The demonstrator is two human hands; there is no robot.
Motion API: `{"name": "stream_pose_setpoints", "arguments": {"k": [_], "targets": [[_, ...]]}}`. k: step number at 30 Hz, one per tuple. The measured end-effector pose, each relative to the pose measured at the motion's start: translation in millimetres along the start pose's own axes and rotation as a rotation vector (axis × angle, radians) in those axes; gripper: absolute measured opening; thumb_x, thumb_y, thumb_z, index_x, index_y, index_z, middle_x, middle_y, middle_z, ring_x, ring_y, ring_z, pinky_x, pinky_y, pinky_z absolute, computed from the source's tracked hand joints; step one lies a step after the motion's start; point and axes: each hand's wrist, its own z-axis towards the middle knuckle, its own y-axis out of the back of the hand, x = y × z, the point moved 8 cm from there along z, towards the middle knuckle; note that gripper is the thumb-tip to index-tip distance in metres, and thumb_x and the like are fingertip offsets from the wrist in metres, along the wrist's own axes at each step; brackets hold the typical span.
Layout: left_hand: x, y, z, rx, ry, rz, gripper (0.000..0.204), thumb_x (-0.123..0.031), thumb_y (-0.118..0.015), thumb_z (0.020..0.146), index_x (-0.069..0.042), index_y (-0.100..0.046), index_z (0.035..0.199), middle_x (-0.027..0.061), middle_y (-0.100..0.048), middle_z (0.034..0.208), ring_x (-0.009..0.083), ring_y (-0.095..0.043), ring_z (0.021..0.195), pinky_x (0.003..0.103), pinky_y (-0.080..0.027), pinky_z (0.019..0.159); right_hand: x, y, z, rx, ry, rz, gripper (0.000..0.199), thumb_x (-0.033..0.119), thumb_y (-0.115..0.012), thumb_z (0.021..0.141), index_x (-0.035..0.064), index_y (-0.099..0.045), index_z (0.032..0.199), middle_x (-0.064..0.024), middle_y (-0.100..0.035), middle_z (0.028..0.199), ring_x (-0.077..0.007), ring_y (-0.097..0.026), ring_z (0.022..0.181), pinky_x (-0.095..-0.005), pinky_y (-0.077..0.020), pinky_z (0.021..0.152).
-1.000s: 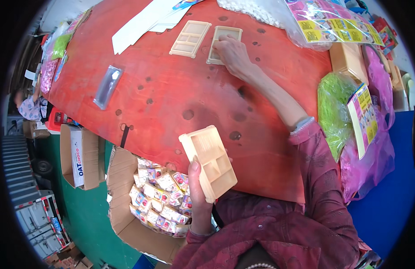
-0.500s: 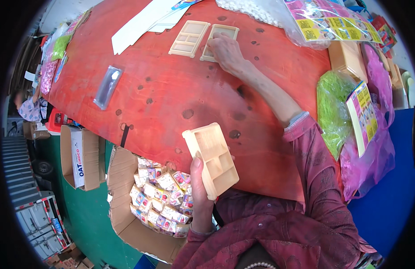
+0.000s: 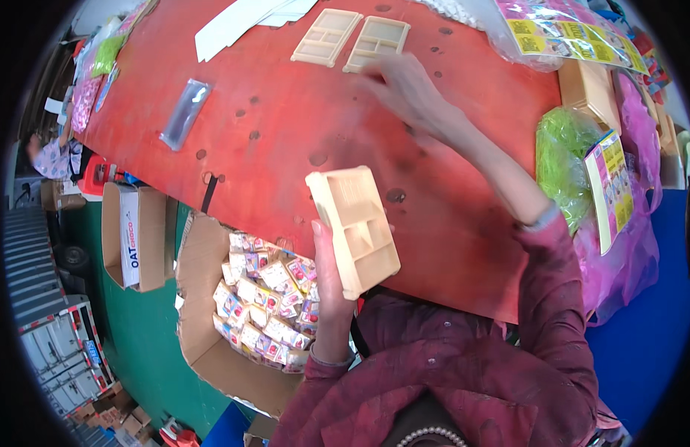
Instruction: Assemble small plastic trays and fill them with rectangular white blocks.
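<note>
Two hands work apart over a red surface [image 3: 285, 149]. At the near edge, the left hand [image 3: 331, 277] rises from a maroon sleeve with its forearm nearly vertical in the frame and its fingers closed around the lower left edge of a beige compartment tray [image 3: 354, 229], thumb lying along the tray's side. That tray is held above the near edge of the surface, tilted up off it, its long axis running from upper left to lower right and its divided face turned up and to the right. Across the surface, the right hand [image 3: 404, 89] reaches far out on a straight arm, palm down and fingers loosely spread, gripping nothing; it hovers just beside the nearer of two flat beige trays [image 3: 376, 43] lying side by side, though blur hides whether it touches. Below the held tray, an open cardboard box [image 3: 211, 313] on the green floor is packed with small colourful packets [image 3: 267, 305].
</note>
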Motion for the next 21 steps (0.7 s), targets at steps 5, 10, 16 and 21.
{"name": "stream_pose_setpoints", "arguments": {"k": [5,10,16,21], "targets": [[-17.3,0.7,-0.7,-0.040,-0.273,0.375,0.067,-0.057,-0.022,0.097,-0.002,-0.041,0.130,0.0139,-0.059,0.110,0.0220,-0.061,0.097,0.035,-0.052,0.081,60.3,-26.3,-91.3,0.679,-0.381,0.807,0.023,0.022,-0.068,0.085,-0.0005,-0.071,0.082,0.0033,-0.061,0.067,-0.0038,-0.052,0.060,-0.0223,-0.0407,0.052],[-21.2,-19.2,-3.1,0.029,-0.382,0.333,0.048,-0.027,-0.058,0.089,0.000,-0.043,0.126,0.0078,-0.054,0.108,0.0141,-0.053,0.097,0.028,-0.043,0.085,73.0,-11.6,-115.5,0.610,-0.449,0.815,0.023,0.018,-0.068,0.081,-0.0041,-0.071,0.088,-0.0002,-0.064,0.069,-0.0026,-0.053,0.063,-0.0207,-0.0419,0.056],[-23.2,-24.9,-11.3,0.027,-0.366,0.438,0.057,-0.031,-0.064,0.084,-0.001,-0.042,0.128,0.0100,-0.055,0.107,0.0150,-0.054,0.096,0.030,-0.044,0.084,69.9,-5.5,-128.1,0.596,-0.524,0.878,0.018,0.014,-0.066,0.078,-0.0028,-0.071,0.081,0.0019,-0.059,0.062,-0.0019,-0.048,0.056,-0.0200,-0.0373,0.051],[-24.1,-27.5,-15.0,-0.002,-0.428,0.425,0.057,-0.030,-0.064,0.085,0.000,-0.041,0.128,0.0093,-0.055,0.107,0.0145,-0.054,0.095,0.028,-0.044,0.083,75.3,-1.5,-128.2,0.522,-0.485,0.880,0.015,0.011,-0.064,0.077,-0.0035,-0.069,0.078,0.0042,-0.055,0.060,-0.0009,-0.046,0.056,-0.0195,-0.0358,0.050]]}}
